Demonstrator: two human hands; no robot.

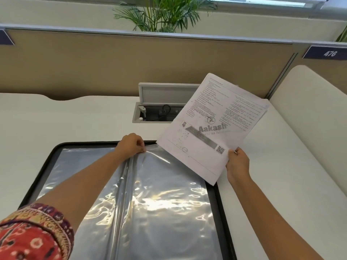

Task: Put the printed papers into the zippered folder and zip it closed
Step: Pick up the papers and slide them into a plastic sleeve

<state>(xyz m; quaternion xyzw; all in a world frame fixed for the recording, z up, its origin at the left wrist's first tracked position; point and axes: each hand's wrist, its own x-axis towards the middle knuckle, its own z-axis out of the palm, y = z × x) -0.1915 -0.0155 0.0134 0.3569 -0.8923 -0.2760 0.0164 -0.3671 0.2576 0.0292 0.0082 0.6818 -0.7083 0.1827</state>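
The zippered folder (40, 172) lies open flat on the white desk, black-edged, with shiny clear plastic sleeves (159, 199) inside. My left hand (131, 144) pinches the top edge of a sleeve near the folder's spine and lifts it a little. My right hand (237, 165) holds a stack of printed papers (212, 126) by its lower right corner. The stack is tilted in the air above the folder's upper right corner.
An open cable box (159, 111) with a raised lid and plugs sits in the desk behind the folder. A beige partition (131, 62) closes the back, with a plant (163, 14) behind it. A white side panel (309, 102) rises at the right.
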